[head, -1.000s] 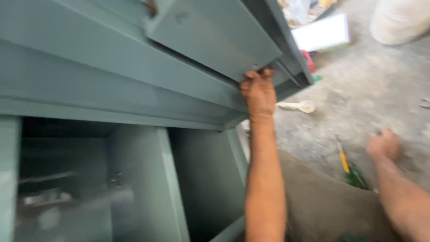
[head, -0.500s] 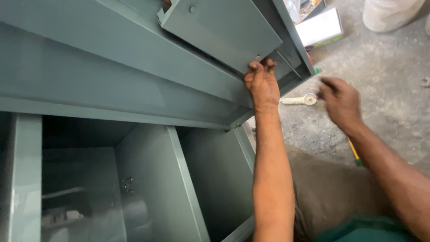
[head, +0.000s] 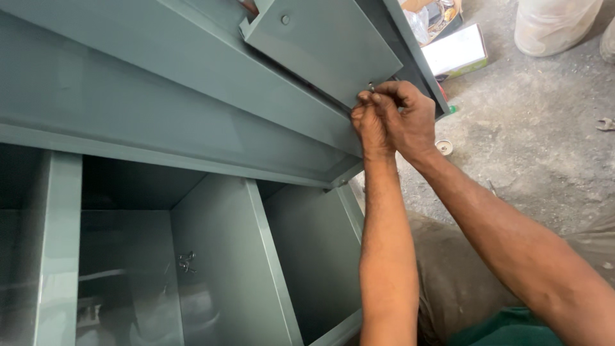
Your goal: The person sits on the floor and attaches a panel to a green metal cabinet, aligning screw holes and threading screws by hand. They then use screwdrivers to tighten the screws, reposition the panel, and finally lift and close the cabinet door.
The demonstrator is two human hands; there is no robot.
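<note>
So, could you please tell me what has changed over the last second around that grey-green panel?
The right hand left the concrete floor near the tools, rose and joined the left hand at the lower corner of the grey-green panel, where its fingertips now pinch a small metal fastener. The left hand stayed at that corner; the cabinet looks unmoved.

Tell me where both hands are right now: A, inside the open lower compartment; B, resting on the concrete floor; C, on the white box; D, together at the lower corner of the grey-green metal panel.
D: the left hand and right hand meet at the lower corner of the grey-green metal panel, pinching a small metal fastener there.
</note>
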